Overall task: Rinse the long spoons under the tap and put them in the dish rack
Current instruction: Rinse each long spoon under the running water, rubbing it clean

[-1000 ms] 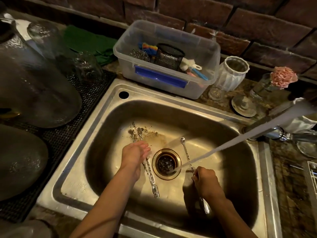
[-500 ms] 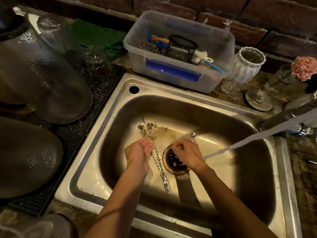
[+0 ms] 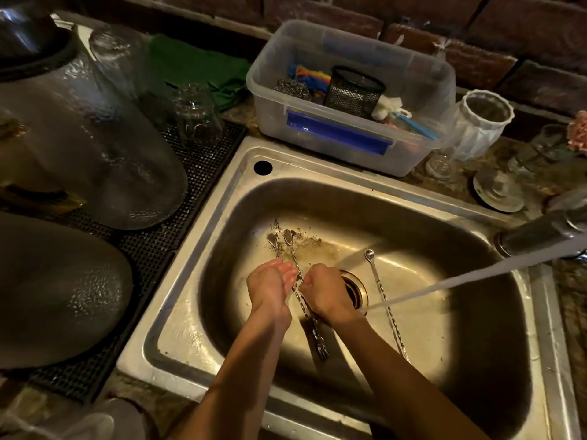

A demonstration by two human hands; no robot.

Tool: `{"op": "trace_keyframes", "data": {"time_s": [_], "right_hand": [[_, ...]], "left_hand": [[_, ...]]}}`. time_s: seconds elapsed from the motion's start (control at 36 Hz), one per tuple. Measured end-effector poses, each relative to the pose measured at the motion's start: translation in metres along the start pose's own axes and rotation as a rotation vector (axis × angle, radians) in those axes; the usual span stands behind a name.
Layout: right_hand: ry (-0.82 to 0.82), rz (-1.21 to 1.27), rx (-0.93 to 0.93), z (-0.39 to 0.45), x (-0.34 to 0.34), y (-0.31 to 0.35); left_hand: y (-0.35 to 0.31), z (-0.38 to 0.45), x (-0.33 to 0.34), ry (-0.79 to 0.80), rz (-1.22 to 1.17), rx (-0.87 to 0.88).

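Both hands are low in the sink [image 3: 203,315], side by side just left of the drain [image 3: 357,289]. The left hand [image 3: 270,289] is partly open: its fingers [image 3: 287,274] lie close together, slightly curled, palm turned toward the right hand, with the fingertips touching the shafts of a pair of spoons [image 3: 305,304]. The right hand [image 3: 322,292] is curled into a loose fist, knuckles up, its fingertips [image 3: 306,281] meeting the same shafts from the other side; whether it pinches them or only touches them cannot be told. The pair lies on the sink floor, running from two small bowls near the back left corner, beside a patch of brown residue [image 3: 305,241], between the two hands to decorated handle ends near the front wall. A third spoon [image 3: 386,308] lies apart, right of the drain, bowl toward the back and handle toward the front; no hand touches it. The tap [image 3: 546,230] stands at the right rim and sends a water stream [image 3: 460,281] slanting leftward, which crosses the third spoon's shaft and lands at the right wrist beside the drain. A clear tub [image 3: 409,154] of scrubbing items sits behind the back rim. Upturned glassware [image 3: 95,147] rests on a black mat [image 3: 203,157] left of the sink.
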State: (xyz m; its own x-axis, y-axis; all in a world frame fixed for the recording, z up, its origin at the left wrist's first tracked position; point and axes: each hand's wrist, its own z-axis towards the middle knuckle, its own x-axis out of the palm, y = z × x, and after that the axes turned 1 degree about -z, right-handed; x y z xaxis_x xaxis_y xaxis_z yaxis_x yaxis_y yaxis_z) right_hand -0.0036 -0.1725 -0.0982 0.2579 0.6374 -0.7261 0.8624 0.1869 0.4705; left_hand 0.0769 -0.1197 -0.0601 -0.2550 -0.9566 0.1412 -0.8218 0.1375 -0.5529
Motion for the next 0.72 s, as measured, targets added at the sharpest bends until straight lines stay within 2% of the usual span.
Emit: {"op": "trace_keyframes", "data": {"time_s": [0.25,0.58,0.72], "right_hand": [[0.048,0.062,0.018,-0.005,-0.008,-0.004],[-0.032,0.039,-0.003,-0.009,-0.023,-0.019],[-0.014,0.012,-0.011,-0.013,-0.031,-0.023]], "left_hand": [[0.004,0.001,0.003,0.013,0.097,0.051],[0.007,0.001,0.004,0.084,0.193,0.032],[0.011,0.001,0.004,0.121,0.239,0.038]]}}
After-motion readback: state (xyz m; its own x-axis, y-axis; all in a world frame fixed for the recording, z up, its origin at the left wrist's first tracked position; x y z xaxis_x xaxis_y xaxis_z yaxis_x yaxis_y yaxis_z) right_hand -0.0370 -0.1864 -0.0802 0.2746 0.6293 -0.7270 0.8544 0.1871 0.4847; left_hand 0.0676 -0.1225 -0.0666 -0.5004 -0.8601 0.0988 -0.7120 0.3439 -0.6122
